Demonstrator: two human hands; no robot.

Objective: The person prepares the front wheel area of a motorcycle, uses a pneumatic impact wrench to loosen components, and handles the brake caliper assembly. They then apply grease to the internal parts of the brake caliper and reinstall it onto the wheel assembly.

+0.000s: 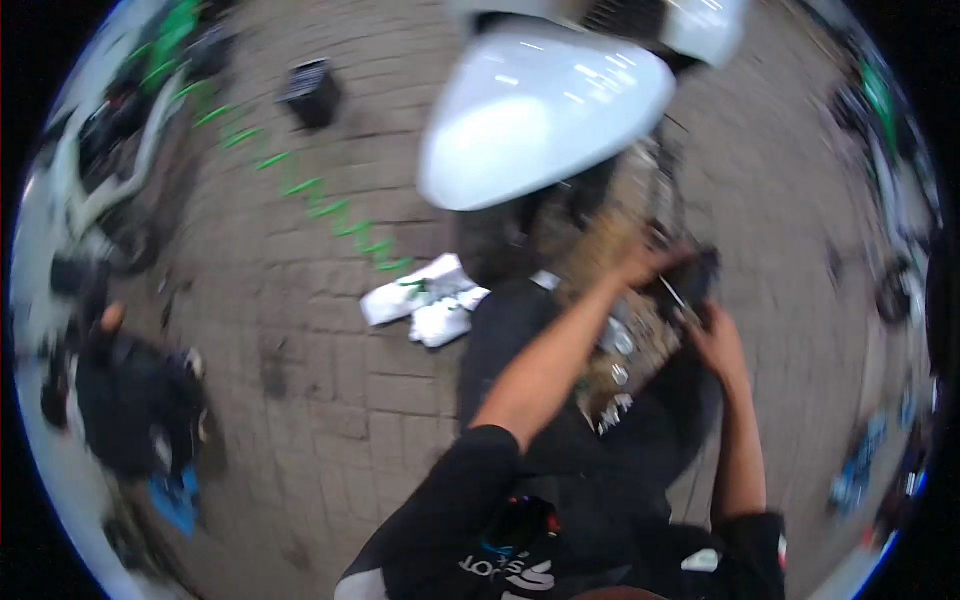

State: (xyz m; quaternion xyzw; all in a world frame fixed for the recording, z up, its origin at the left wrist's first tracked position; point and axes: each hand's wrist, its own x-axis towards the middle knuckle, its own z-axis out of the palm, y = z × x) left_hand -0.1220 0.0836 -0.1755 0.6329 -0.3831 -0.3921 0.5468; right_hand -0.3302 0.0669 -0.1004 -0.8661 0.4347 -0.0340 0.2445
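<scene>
My left hand (645,262) reaches over a dirty, brown-crusted mechanical part (640,350) of a motor scooter. Its fingers are blurred and partly hidden against dark parts, so its grip is unclear. Just to the right, my right hand (710,338) is closed around the near end of a thin, shiny metal rod (673,291), which looks like a tool shaft. The rod slants up and left toward my left hand. Beyond both hands, the scooter's glossy white body panel (540,110) juts over the dark wheel area. My knees flank the brown part.
White paper or cloth (425,300) lies on the brick paving (320,400) to the left. A coiled green hose (300,185) stretches toward a black square container (312,93). A crouching person in dark clothes (140,400) is at far left, and vehicles line both sides.
</scene>
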